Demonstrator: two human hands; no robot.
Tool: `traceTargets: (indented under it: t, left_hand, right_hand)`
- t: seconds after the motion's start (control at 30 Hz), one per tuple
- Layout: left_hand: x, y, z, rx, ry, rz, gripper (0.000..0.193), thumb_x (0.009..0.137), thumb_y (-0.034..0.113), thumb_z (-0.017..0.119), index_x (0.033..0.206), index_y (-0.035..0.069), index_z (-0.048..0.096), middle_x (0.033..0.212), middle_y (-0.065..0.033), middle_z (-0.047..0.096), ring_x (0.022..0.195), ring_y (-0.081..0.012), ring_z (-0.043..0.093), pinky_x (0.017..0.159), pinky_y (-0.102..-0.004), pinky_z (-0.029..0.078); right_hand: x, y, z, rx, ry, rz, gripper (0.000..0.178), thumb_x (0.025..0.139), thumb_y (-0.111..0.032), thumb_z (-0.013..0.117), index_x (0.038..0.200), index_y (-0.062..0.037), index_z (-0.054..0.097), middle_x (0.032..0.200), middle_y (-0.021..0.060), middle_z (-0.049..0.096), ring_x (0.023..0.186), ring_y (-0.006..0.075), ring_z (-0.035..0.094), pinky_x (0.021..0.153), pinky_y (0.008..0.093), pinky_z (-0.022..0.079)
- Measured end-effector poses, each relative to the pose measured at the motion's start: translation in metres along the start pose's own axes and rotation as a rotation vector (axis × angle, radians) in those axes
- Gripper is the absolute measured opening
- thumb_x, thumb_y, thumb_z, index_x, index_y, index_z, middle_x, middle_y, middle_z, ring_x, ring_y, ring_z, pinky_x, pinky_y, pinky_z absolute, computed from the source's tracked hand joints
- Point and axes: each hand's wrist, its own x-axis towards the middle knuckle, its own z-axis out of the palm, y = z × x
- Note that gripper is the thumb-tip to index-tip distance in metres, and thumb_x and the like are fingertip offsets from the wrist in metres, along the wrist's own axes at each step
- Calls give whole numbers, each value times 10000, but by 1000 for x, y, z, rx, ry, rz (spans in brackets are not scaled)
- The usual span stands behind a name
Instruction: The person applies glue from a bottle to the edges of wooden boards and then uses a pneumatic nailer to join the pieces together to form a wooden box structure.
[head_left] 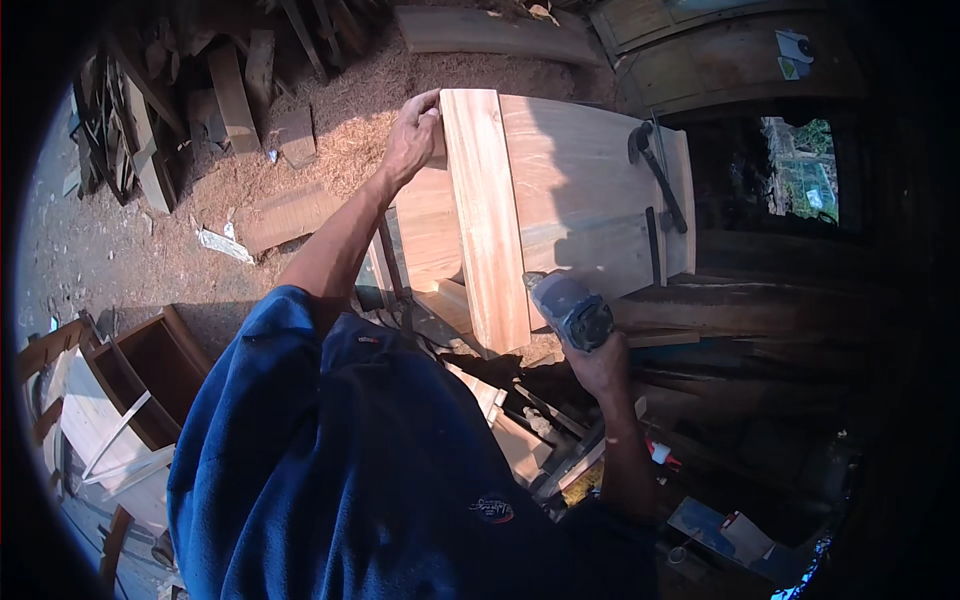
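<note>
A pale wooden plank [485, 220] lies along the near-left edge of a broad wooden panel [590, 180]. My left hand [411, 142] is closed around the plank's far end, its fingers partly hidden behind the wood. In my right hand [602, 368] is a grey-blue power drill [570, 308], its nose close to the plank's right edge, low down. Whether the tip touches the wood, I cannot tell. A hammer [668, 185] rests on the panel's right side, with a thin dark bar [655, 246] below it.
Wood shavings [350, 145] cover the ground beyond my left arm. Scrap boards [232, 98] lean at the far left. A wooden drawer-like box [150, 375] stands at the left. Long timbers [760, 305] are stacked on the right, and a wooden cabinet [710, 60] stands at the far right.
</note>
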Motion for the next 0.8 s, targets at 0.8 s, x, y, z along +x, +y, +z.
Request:
traceTargets:
  t: [0.8]
  left_hand:
    - [34,-18,-23,-344,-352,-298,481,964,364,723,1345,80,655,1327,-92,659,1275,-207,570,1139,-363,414]
  right_hand:
    - [175,-166,100,-161,315,-149,985,771,-449,827,1557,-82,359,1469,301,405,1373,478,402,1116,549,371]
